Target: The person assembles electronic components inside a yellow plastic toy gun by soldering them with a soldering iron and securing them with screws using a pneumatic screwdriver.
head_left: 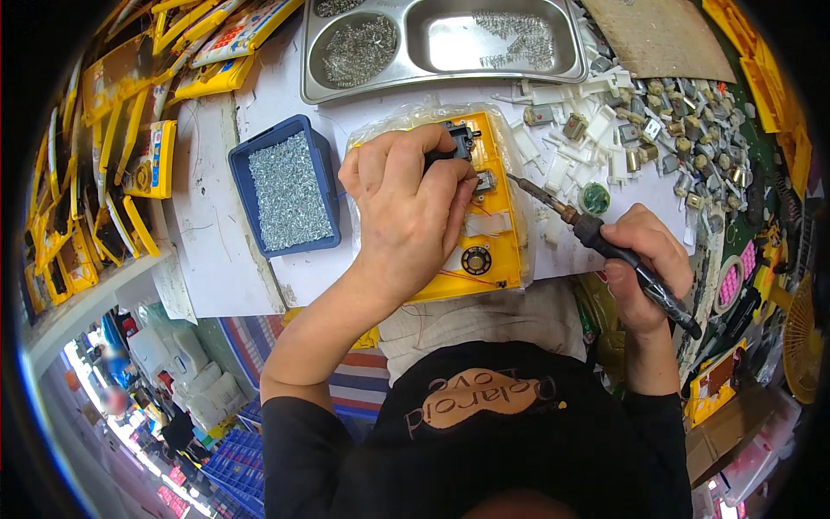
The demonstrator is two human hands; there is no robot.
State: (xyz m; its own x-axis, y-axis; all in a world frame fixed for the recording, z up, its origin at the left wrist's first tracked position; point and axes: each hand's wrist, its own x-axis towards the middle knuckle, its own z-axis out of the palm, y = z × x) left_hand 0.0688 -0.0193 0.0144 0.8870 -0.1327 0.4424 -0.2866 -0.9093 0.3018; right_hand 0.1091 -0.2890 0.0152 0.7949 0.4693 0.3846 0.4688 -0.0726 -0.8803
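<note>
A yellow plastic housing [510, 227] lies open in front of me on a sheet of clear plastic. Inside it are a round speaker [476, 260], thin red wires, a small silver motor [486, 181] and a black plastic part [464, 138]. My left hand [399, 197] bends over the housing's upper left, its fingers closed around the black part; the fingertips partly hide it. In my right hand [648, 264] is a soldering iron [591, 232], gripped by its black handle. Its tip points up and left, just right of the motor; whether they touch is unclear.
Left of the housing, a blue tray [326, 186] holds many small screws. A steel tray [415, 85] of springs stands behind. Loose motors [650, 130] and white plastic pieces pile up at right, near a small green solder-paste-like tub [594, 198]. Yellow housings [149, 164] stack at far left.
</note>
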